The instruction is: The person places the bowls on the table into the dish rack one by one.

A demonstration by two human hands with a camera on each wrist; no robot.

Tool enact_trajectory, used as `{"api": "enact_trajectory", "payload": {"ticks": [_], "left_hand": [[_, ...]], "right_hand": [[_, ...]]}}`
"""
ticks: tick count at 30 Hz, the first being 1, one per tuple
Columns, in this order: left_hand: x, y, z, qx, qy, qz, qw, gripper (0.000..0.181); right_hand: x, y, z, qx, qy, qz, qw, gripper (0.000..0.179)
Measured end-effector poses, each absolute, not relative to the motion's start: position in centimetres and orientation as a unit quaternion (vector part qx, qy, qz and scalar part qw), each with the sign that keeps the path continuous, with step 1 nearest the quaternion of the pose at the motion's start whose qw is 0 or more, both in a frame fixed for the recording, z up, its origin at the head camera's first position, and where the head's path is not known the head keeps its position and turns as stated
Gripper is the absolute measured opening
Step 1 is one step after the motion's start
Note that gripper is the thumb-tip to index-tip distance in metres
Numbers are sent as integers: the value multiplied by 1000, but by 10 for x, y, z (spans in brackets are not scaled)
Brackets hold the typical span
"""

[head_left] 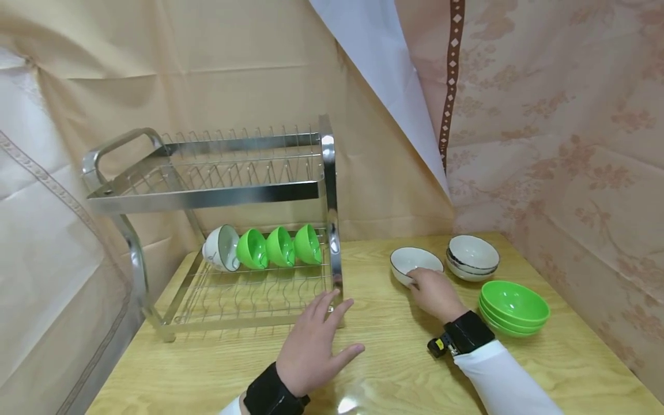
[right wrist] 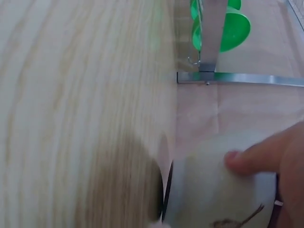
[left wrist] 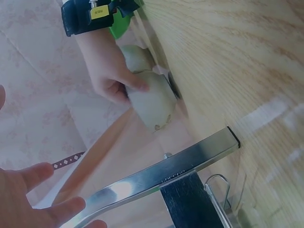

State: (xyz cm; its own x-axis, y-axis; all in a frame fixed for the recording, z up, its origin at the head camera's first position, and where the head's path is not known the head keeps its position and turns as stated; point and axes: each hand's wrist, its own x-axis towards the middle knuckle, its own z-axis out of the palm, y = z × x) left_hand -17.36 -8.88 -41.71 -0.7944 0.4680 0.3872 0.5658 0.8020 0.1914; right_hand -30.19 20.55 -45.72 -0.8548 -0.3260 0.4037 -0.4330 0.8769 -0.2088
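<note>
My right hand [head_left: 436,294] pinches the near side of a white bowl [head_left: 415,258] with a dark rim, right of the dish rack. In the right wrist view the thumb presses against the outer wall of the white bowl [right wrist: 204,185], which carries a brown pattern. The left wrist view has this bowl [left wrist: 154,102] too, gripped by the right hand [left wrist: 104,66]. My left hand [head_left: 313,349] holds nothing, its fingers spread in front of the rack's lower right corner. Part of it, the left hand [left wrist: 42,199], appears at the edge of the left wrist view.
A two-tier metal dish rack [head_left: 207,199] stands at the left. Its lower tier holds a white bowl [head_left: 220,249] and three tilted green bowls [head_left: 280,246]. At the right are stacked white bowls [head_left: 473,253] and, nearer, stacked green bowls [head_left: 515,305]. Curtains [head_left: 560,115] hang behind the wooden table [head_left: 394,369].
</note>
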Motion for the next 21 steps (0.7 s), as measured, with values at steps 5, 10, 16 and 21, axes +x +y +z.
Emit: {"api": "enact_trajectory", "payload": {"ticks": [5, 10, 16, 21], "left_hand": [[-173, -87, -418, -268, -937, -171, 144, 74], [-172, -86, -418, -238, -932, -261, 82, 71], [-173, -85, -420, -213, -853, -476, -33, 62], [-175, -84, -417, -163, -704, -676, -146, 59]], "right_hand": [[-294, 210, -449, 230, -943, 179, 161, 23], [-280, 210, -431, 263, -936, 195, 133, 25], [-252, 199, -398, 317, -919, 189, 138, 20], [-221, 183, -371, 371, -902, 157, 155, 20]]}}
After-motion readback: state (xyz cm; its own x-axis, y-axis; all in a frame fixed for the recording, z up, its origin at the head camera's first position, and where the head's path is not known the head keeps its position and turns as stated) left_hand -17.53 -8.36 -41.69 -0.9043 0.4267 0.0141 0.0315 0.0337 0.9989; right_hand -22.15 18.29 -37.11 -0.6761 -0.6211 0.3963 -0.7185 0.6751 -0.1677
